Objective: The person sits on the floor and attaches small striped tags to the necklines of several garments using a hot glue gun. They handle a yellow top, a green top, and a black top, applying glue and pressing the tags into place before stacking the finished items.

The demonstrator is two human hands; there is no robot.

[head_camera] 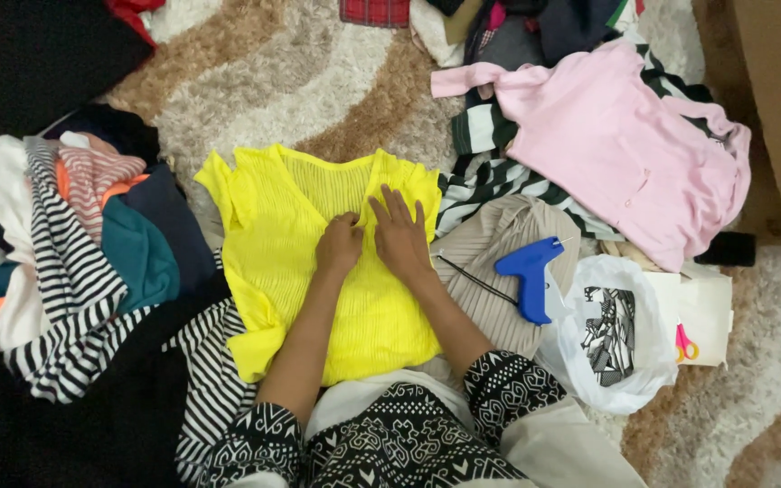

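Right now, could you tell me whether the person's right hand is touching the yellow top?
Touching. The head view shows the right hand lying flat, fingers spread, on the yellow top, no gap visible.
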